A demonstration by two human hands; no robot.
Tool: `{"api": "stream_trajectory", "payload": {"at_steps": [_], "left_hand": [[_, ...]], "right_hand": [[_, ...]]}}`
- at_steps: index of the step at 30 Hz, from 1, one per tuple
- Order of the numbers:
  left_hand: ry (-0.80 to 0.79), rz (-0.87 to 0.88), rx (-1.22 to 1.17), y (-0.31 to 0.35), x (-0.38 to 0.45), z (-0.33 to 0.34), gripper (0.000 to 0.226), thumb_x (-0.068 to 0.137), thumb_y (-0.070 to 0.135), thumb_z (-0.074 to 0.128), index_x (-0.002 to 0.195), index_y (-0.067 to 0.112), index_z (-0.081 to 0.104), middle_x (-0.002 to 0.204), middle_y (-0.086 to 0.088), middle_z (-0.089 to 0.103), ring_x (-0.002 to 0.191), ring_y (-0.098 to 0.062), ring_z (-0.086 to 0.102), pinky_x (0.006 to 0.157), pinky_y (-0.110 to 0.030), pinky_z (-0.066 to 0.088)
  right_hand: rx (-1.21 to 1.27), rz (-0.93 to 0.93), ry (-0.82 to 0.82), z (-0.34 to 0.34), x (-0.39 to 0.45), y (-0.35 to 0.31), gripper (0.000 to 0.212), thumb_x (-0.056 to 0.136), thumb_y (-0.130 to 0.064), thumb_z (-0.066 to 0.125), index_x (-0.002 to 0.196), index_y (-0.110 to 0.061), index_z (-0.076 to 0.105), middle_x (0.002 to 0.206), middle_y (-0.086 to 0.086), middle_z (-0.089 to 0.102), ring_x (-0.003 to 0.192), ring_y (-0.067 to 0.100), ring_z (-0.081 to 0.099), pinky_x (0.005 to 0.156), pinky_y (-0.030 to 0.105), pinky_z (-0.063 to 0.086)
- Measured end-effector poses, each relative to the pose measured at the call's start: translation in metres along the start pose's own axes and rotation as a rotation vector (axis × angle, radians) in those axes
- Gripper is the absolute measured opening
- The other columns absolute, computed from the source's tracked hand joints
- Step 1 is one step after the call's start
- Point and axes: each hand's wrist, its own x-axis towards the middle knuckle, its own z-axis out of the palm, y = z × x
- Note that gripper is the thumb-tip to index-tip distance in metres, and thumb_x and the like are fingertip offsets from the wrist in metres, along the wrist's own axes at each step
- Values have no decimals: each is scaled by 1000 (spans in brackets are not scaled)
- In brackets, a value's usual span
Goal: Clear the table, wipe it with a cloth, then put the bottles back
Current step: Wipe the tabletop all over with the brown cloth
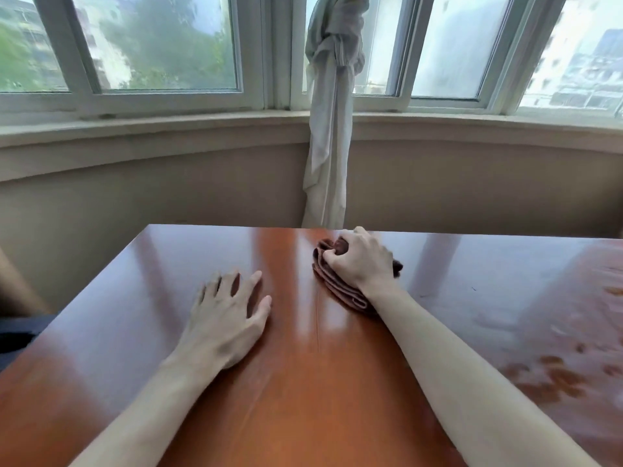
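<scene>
Right hand (359,261) grips cloth (340,288) on apparently damp table (472,281).

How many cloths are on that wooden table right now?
1. A folded reddish-brown cloth lies near the far edge of the glossy wooden table, gripped under the right hand. The left hand rests flat, holding nothing. None seems hidden.

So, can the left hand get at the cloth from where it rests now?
Probably yes. The left hand lies flat on the table, and only bare tabletop separates it from the cloth. The right hand already grips the cloth, covering most of it.
</scene>
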Motion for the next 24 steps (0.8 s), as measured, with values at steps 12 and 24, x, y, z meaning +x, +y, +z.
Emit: {"api": "stream_trajectory", "payload": {"at_steps": [12,24], "left_hand": [[-42,-51,8,-6,17,16,68,94,70,16,158,45,16,168,1,12,155,-20,5,126,-44,5],[-76,-5,0,-5,6,3,65,99,64,23,159,40,18,169,-5,11,156,-25,5,126,-47,5]], "right_hand": [[-18,-54,-33,17,26,11,33,85,-56,56,95,-26,64,102,-2,59,103,30,54,77,36,36],[109,-316,-119,-47,-172,-36,40,85,-70,55,109,-41,70,109,-21,61,105,9,52,88,28,46]]}}
